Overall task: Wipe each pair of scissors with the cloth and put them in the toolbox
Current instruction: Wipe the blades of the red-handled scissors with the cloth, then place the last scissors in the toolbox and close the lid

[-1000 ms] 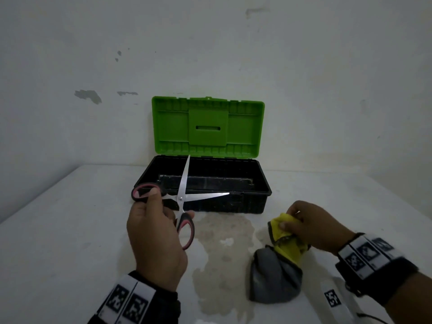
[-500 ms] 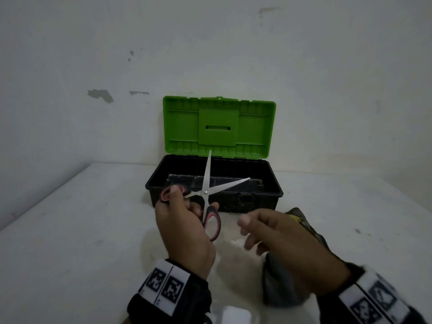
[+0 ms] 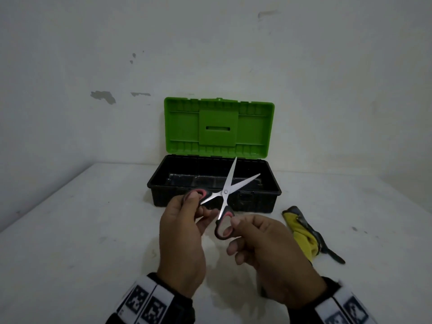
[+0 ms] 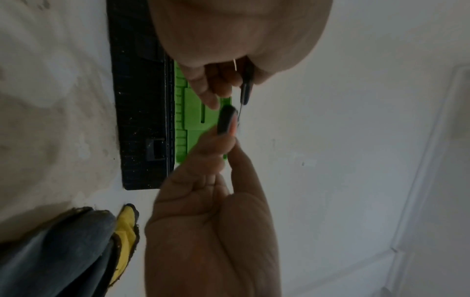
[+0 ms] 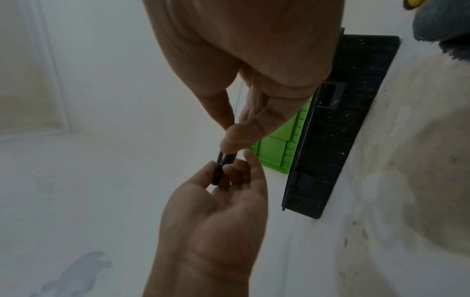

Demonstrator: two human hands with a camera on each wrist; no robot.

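Note:
Red-and-black-handled scissors [image 3: 225, 191] are held up in front of the toolbox, their blades spread apart and pointing over it. My left hand [image 3: 196, 202] grips the upper-left handle loop. The thumb and fingers of my right hand [image 3: 232, 236] pinch the lower handle loop [image 4: 226, 120]. The toolbox [image 3: 257, 202] has a black base and a raised green lid [image 3: 218, 127] and stands open at the back of the table. A yellow and grey cloth [image 3: 301, 232] lies on the table to the right of my right hand, touched by neither hand.
The white table [image 3: 70, 230] meets a white wall behind the toolbox. A stained patch [image 5: 406, 140] marks the tabletop in front of the toolbox, below my hands.
My right hand has let go of the cloth and moved left to pinch the scissors' lower handle. The cloth now lies loose on the table. My left hand still holds the scissors.

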